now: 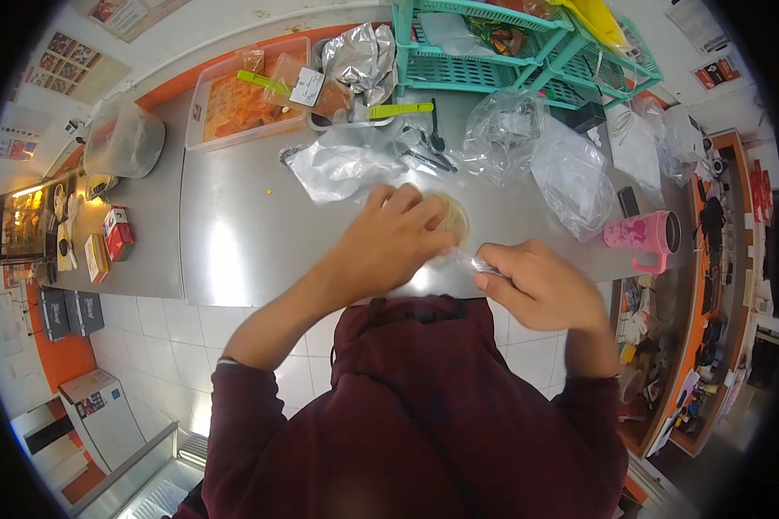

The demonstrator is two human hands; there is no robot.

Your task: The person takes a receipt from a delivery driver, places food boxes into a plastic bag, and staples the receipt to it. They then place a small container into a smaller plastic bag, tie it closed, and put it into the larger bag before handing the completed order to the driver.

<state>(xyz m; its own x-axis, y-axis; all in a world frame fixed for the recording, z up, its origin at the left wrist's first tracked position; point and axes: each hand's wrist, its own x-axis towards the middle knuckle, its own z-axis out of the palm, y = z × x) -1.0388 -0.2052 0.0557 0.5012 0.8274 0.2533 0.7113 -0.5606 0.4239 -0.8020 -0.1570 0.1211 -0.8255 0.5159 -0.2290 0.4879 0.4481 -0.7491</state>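
Close to the front edge of the steel table, a round, pale yellowish thing (455, 218) shows partly beneath my left hand (394, 232). That hand's fingers are bent over its near left side and hide much of it. Clear plastic (463, 259) stretches from it toward the right, twisted or gathered into a narrow end. My right hand (537, 281) is closed on this end, thumb pressed against the curled fingers. Just behind my left hand lies a crumpled silver foil sheet (342, 164).
A clear tub (201, 108) of orange food packs stands at the back left, by crumpled foil (359, 60). Black utensils (435, 143) and a yellow-green-handled tool (400, 110) lie mid-table. Teal racks (467, 73) stand behind. Plastic bags (571, 177) and a pink tumbler (636, 233) are right.
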